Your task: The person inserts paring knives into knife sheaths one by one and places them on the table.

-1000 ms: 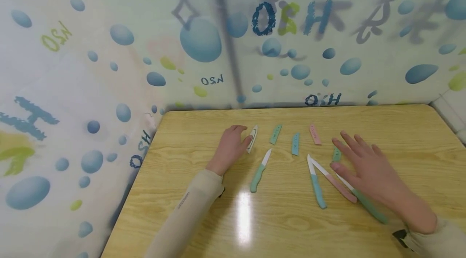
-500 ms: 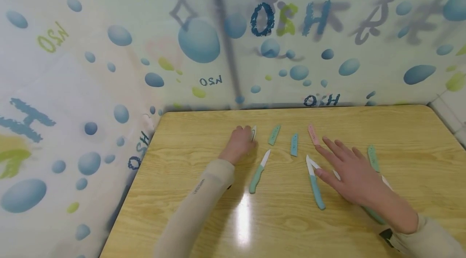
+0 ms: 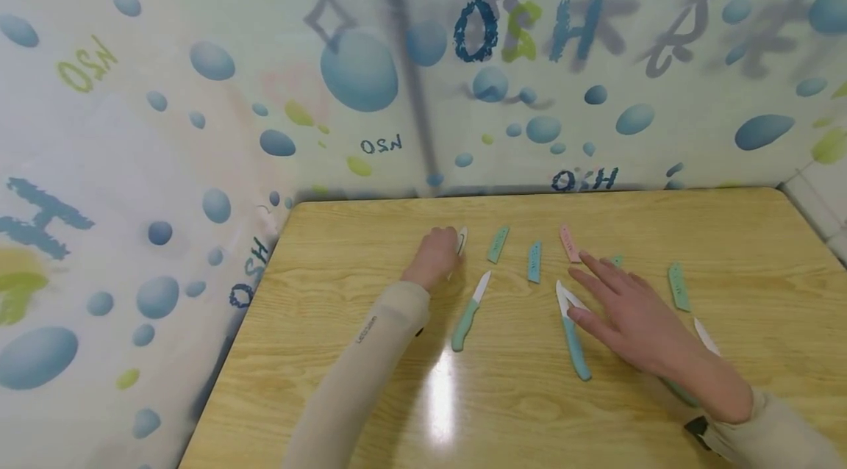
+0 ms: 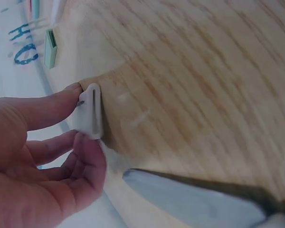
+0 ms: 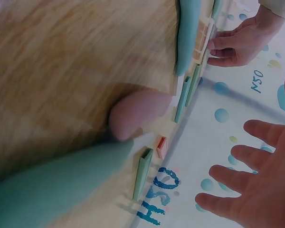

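Note:
My left hand [image 3: 434,257] pinches a slim white knife sheath [image 4: 94,111] between thumb and fingers, its narrow slot showing in the left wrist view. Just right of that hand lies a knife with a green handle [image 3: 465,326]. Fingers spread, my right hand [image 3: 629,318] hovers over the other knives. Beside its thumb is a blue-handled knife [image 3: 576,348]. Beneath it, mostly hidden in the head view, are a pink-handled knife [image 5: 137,114] and a larger green-handled knife [image 5: 61,180].
Along the back of the wooden table [image 3: 357,234] lie a green sheath [image 3: 499,244], a blue sheath [image 3: 534,262] and a pink sheath [image 3: 569,242]. Another green sheath [image 3: 678,287] lies to the right; one more peeks out behind the right hand. A patterned wall borders the table's far edge.
My left hand has shifted right and taken the white sheath between its fingers. The right hand has moved left, now covering the pink-handled knife and uncovering the green sheath at right.

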A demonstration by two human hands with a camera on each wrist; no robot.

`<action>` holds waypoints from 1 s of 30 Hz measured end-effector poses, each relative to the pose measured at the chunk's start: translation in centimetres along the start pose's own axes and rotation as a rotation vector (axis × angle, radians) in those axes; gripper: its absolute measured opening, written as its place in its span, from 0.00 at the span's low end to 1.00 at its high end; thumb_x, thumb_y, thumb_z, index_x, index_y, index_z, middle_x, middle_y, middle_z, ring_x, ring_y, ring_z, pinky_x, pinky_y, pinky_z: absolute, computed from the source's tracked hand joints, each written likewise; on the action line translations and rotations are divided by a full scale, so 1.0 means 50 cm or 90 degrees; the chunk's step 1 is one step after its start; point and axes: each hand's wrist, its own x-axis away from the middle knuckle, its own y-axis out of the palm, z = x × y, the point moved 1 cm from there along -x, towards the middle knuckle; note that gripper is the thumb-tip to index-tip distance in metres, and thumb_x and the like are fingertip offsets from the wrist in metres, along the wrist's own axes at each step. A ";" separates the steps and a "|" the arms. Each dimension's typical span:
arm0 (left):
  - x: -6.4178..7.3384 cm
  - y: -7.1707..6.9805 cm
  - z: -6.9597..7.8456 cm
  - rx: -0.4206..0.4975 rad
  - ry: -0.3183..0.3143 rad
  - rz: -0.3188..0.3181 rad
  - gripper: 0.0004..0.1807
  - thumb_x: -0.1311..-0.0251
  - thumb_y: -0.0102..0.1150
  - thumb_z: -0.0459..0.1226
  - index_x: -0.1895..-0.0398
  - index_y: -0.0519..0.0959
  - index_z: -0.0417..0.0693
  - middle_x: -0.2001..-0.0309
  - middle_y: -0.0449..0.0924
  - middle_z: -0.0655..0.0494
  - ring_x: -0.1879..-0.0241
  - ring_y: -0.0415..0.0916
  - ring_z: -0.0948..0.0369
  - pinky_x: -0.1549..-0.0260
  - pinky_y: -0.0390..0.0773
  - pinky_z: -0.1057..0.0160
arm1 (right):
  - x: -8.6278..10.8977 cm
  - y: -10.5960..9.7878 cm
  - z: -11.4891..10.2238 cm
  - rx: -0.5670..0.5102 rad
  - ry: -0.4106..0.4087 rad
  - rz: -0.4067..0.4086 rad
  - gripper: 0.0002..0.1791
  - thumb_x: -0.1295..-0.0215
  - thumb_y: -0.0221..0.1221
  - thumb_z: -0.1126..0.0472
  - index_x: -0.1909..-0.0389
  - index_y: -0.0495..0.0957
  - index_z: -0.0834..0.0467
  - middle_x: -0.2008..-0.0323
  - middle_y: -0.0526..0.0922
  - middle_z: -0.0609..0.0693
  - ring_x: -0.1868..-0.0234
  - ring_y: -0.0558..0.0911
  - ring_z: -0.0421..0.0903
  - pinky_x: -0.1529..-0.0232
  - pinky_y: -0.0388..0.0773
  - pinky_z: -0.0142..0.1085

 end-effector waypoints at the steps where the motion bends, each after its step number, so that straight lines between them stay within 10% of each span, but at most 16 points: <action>1: -0.001 0.000 -0.001 0.004 0.000 0.002 0.11 0.32 0.65 0.31 0.51 0.77 0.34 0.61 0.79 0.45 0.62 0.77 0.53 0.61 0.82 0.57 | -0.001 0.003 0.000 -0.003 -0.001 0.001 0.33 0.23 0.57 0.45 0.27 0.69 0.61 0.22 0.60 0.63 0.28 0.65 0.70 0.37 0.64 0.71; 10: 0.018 -0.008 -0.012 0.100 0.008 0.026 0.04 0.33 0.62 0.28 0.58 0.81 0.38 0.65 0.82 0.49 0.71 0.76 0.57 0.75 0.76 0.64 | -0.011 0.011 -0.021 -0.018 -0.023 -0.003 0.31 0.22 0.57 0.46 0.28 0.71 0.60 0.23 0.62 0.63 0.28 0.65 0.69 0.37 0.66 0.70; 21: 0.050 -0.036 -0.032 0.293 0.021 0.058 0.11 0.33 0.69 0.36 0.52 0.83 0.40 0.58 0.85 0.49 0.60 0.81 0.56 0.63 0.84 0.60 | -0.023 0.020 -0.040 -0.029 -0.053 0.025 0.30 0.23 0.59 0.48 0.31 0.73 0.63 0.25 0.66 0.64 0.28 0.67 0.68 0.37 0.71 0.67; 30: 0.080 -0.037 -0.037 0.572 -0.002 0.027 0.13 0.34 0.68 0.32 0.51 0.79 0.35 0.60 0.87 0.45 0.64 0.85 0.57 0.59 0.88 0.54 | -0.031 0.029 -0.052 -0.040 -0.038 0.009 0.30 0.22 0.57 0.48 0.30 0.72 0.63 0.25 0.65 0.63 0.28 0.68 0.66 0.37 0.71 0.66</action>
